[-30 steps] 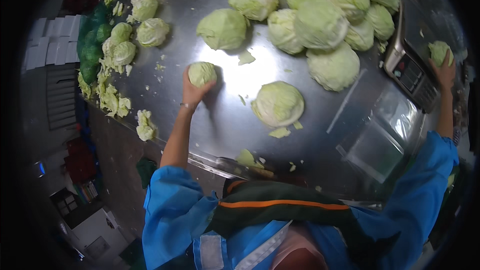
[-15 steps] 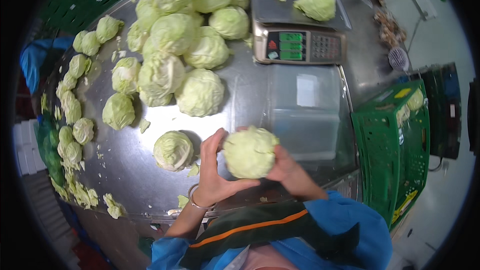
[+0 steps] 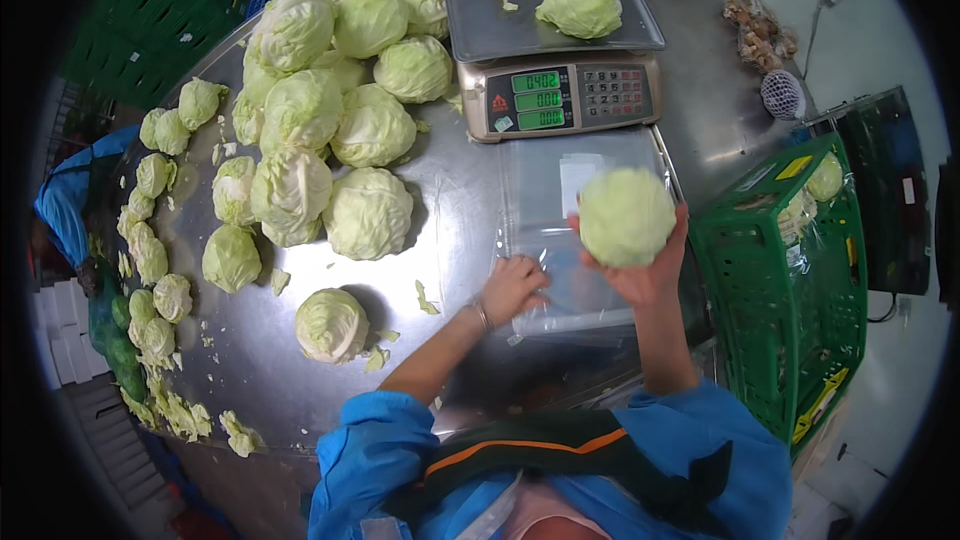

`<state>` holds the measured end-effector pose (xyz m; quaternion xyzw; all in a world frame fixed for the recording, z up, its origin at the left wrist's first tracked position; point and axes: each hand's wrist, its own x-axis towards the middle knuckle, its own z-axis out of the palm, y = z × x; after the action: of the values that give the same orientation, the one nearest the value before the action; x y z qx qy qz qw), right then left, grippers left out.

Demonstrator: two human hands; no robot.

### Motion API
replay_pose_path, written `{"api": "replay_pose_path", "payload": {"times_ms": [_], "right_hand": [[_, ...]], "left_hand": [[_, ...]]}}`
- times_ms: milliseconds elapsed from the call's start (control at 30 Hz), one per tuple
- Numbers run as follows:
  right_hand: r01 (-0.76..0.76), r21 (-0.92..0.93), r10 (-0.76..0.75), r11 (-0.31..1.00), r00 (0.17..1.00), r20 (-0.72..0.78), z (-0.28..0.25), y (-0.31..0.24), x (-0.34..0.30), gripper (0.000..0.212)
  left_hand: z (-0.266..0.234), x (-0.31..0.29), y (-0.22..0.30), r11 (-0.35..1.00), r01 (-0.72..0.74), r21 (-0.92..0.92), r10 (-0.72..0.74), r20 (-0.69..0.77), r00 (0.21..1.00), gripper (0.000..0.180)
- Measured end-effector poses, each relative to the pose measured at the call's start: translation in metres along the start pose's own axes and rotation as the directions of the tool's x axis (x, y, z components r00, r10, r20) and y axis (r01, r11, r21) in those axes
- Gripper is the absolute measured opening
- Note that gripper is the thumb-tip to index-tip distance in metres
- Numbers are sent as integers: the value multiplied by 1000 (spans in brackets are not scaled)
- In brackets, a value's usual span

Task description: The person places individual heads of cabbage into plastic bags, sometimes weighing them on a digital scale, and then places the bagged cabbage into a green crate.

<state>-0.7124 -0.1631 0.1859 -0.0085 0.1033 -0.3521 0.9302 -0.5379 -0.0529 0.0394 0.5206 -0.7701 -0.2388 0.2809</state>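
Note:
A pale green cabbage rests in my right hand, raised above the right part of the steel table, fingers wrapped round its underside and side. My left hand is down on the clear plastic bags lying flat in front of the scale, its bent fingers gripping at the bag's left side; the fingertips are partly hard to make out. To the left of that hand, a single cabbage sits apart on the table, with loose leaf scraps nearby.
A heap of cabbages covers the far left-middle, with smaller heads along the left edge. Beyond the bags stands a scale carrying one cabbage. A green crate is at the right. Another person's blue sleeve shows far left.
The cabbage, held between both hands before, has moved up and right in my right hand alone. My left hand has let go of it and moved right onto the plastic bags.

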Motion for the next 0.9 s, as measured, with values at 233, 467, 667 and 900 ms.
{"api": "replay_pose_path", "payload": {"times_ms": [233, 467, 667, 900], "right_hand": [[318, -515, -318, 796, 944, 90, 19, -19, 34, 65], [-76, -996, 63, 41, 995, -74, 18, 20, 58, 75], [115, -794, 560, -597, 768, -310, -14, 124, 64, 79], [409, -801, -316, -437, 764, 562, 10, 17, 195, 102]], "left_hand": [[-25, 3, 13, 982, 103, 160, -118, 87, 989, 8], [25, -14, 30, 994, 72, 84, -80, 95, 992, 16], [80, -26, 48, 939, 148, -310, -186, -96, 978, 13], [12, -35, 56, 956, 240, -170, -258, -99, 961, 13]]}}
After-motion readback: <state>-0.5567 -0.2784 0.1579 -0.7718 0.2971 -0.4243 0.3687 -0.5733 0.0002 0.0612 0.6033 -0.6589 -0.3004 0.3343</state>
